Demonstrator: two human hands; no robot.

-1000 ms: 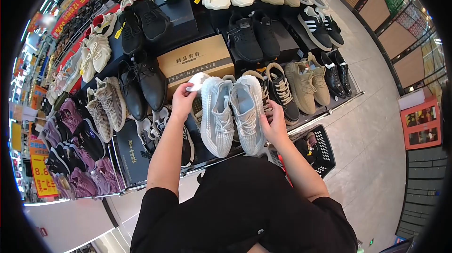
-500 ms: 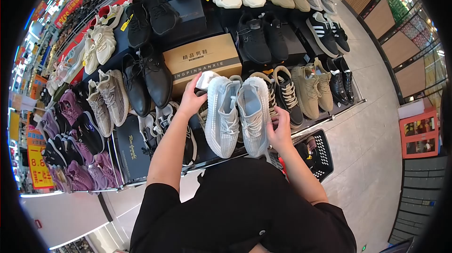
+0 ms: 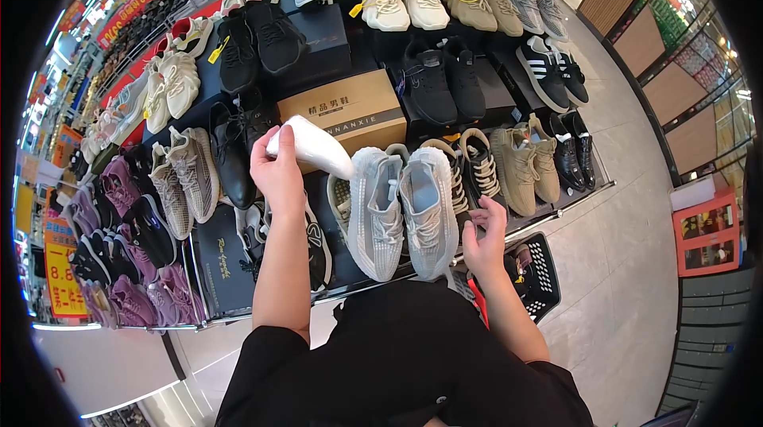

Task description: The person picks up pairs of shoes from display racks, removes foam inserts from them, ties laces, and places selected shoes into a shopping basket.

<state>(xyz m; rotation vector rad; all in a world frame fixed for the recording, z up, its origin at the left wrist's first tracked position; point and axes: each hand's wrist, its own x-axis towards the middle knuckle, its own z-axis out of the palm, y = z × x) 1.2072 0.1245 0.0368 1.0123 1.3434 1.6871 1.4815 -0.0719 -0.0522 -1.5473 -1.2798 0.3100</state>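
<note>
A white shoe-shaped insert point(image 3: 314, 145) is gripped at its left end by my left hand point(image 3: 278, 164), in front of the cardboard box point(image 3: 342, 109). Its other end points right, close to the top of the light grey pair of sneakers point(image 3: 377, 224), which stands side by side near the table's front edge. My right hand point(image 3: 486, 240) is just right of that pair, fingers apart and holding nothing. Behind it are black shoes with beige laces point(image 3: 479, 164).
Many other shoes surround the pair, among them tan sneakers point(image 3: 515, 168), black leather shoes point(image 3: 230, 157) and purple shoes point(image 3: 131, 300). A black basket point(image 3: 542, 276) is below the table's right front edge. A red-framed display point(image 3: 707, 234) stands far right.
My left hand has moved left and drawn the white insert away from the grey sneakers, so more of it shows. My right hand has come off the right sneaker and moved slightly right and down.
</note>
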